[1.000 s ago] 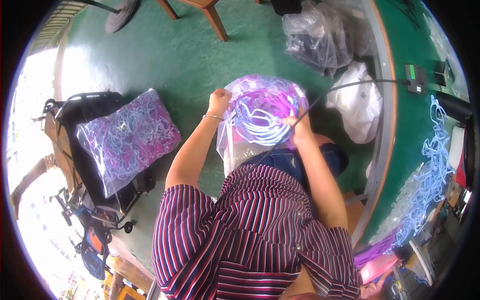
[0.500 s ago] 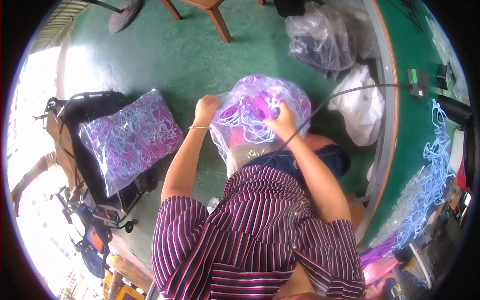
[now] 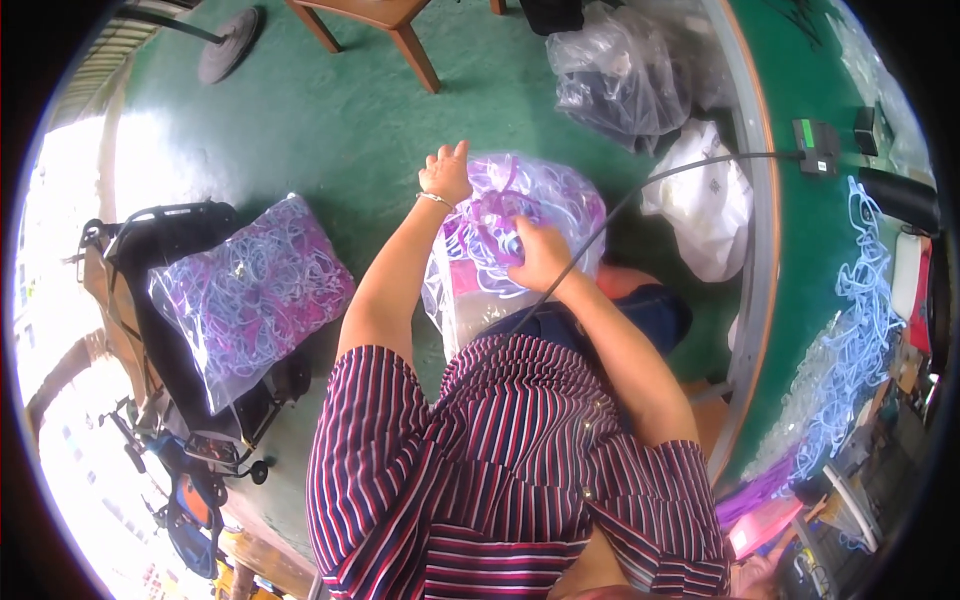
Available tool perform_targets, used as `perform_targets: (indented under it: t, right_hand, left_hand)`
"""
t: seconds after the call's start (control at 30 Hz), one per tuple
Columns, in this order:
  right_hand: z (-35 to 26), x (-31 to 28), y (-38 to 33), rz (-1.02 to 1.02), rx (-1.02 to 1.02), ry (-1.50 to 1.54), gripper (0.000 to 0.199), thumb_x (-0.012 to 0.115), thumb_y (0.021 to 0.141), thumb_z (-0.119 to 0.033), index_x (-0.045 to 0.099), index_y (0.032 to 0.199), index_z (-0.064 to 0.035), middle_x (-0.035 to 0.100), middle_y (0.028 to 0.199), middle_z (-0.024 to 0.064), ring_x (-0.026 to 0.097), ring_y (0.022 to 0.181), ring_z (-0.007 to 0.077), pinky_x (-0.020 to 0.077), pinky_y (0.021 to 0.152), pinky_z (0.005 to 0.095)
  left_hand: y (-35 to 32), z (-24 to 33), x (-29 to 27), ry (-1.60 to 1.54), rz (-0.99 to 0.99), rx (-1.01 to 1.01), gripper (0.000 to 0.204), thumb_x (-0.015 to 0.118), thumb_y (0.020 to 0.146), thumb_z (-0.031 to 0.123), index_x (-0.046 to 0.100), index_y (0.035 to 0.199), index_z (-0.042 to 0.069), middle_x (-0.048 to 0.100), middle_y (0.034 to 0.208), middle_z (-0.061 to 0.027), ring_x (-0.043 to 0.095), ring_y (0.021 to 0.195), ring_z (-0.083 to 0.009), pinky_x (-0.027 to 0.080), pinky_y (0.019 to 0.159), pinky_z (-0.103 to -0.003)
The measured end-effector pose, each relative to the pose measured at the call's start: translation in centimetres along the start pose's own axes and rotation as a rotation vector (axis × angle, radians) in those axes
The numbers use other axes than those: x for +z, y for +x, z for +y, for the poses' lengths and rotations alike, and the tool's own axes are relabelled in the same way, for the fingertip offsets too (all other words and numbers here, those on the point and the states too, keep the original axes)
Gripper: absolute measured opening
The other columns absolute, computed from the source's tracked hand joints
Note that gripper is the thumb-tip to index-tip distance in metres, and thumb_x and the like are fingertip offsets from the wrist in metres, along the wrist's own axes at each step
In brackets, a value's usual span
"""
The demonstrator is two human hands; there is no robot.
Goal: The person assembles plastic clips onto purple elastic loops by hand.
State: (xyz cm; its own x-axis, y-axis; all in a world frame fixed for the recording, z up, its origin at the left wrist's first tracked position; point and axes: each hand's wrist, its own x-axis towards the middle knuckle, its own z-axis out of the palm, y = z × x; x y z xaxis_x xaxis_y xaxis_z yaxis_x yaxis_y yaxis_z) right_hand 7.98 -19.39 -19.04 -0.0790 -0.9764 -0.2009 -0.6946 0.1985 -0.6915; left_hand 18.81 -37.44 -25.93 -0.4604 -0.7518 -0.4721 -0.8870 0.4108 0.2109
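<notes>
A clear plastic bag [image 3: 583, 195] stands in front of my body, filled with tangled purple and light-blue cords [image 3: 483, 245]. My left hand [image 3: 447, 174] is at the bag's far left edge, its fingers apart and pointing away, a bracelet on the wrist. Whether it touches the film is hard to make out. My right hand [image 3: 542, 258] is at the mouth of the bag, fingers curled round some purple and light-blue cords; the fingertips are partly hidden among them.
To the left, a second filled clear bag [image 3: 255, 285] lies on a black folding cart [image 3: 165, 300]. A green table [image 3: 790, 250] on the right carries a heap of light-blue cords [image 3: 862, 300]. A black cable [image 3: 690, 166] crosses over my right forearm. White sack [image 3: 700, 205] and clear bags [image 3: 620, 80] sit beyond.
My left hand has gone from a fist at the bag's left rim to spread fingers farther forward and right. My right hand has moved slightly lower and left with the purple cords.
</notes>
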Motion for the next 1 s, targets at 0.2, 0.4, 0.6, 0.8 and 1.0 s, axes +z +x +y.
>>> perform_targets:
  t: [0.2,0.4,0.6,0.8,1.0]
  right_hand:
    - [-1.3,-0.7,-0.7,-0.056,-0.147,-0.073,0.056,0.068,0.055,-0.018,0.049,0.105,-0.0028,0.061,0.069,0.0152,0.06,0.07,0.034,0.0417,0.071,0.0423]
    - [-1.8,-1.3,-0.7,-0.17,-0.147,-0.039,0.047,0.065,0.055,-0.017,0.052,0.098,-0.0015,0.061,0.071,0.0188,0.059,0.072,0.0375,0.0443,0.07,0.0447]
    - [1.7,-0.3,0.3,-0.129,0.015,-0.046,0.05,0.066,0.058,-0.02,0.051,0.101,0.0001,0.061,0.074,0.0218,0.06,0.074,0.0392,0.0462,0.067,0.0453]
    - [3.9,0.3,0.7,0.034,0.221,0.129,0.055,0.067,0.054,-0.021,0.05,0.102,0.0001,0.061,0.079,0.0231,0.059,0.078,0.0402,0.0469,0.069,0.0442]
    - [3.9,0.4,1.1,0.092,0.273,0.266,0.058,0.068,0.054,-0.021,0.051,0.106,-0.0014,0.062,0.087,0.0217,0.06,0.083,0.038,0.0476,0.073,0.0412]
  left_hand:
    - [3.3,0.4,3.1,0.095,-0.155,0.045,0.045,0.059,0.079,0.026,0.049,0.121,0.019,0.043,0.132,-0.0076,0.039,0.122,-0.0306,0.039,0.093,-0.049]
    - [7.9,-0.9,3.0,-0.382,0.195,-0.074,0.028,0.048,0.082,0.023,0.062,0.097,0.005,0.063,0.092,-0.0181,0.058,0.092,-0.0361,0.046,0.081,-0.042]
    - [3.9,1.5,-3.6,-0.676,0.179,0.2,0.036,0.062,0.075,0.035,0.061,0.089,0.002,0.062,0.075,-0.0208,0.06,0.081,-0.0366,0.047,0.074,-0.04]
    - [-0.6,-2.9,0.4,-0.331,0.381,0.433,0.056,0.071,0.066,0.037,0.053,0.112,0.009,0.062,0.072,-0.0162,0.063,0.08,-0.032,0.049,0.076,-0.039]
    - [-4.1,-6.1,5.7,-0.32,0.08,0.243,0.032,0.066,0.074,0.026,0.061,0.096,0.004,0.062,0.071,-0.0133,0.062,0.069,-0.027,0.05,0.065,-0.038]
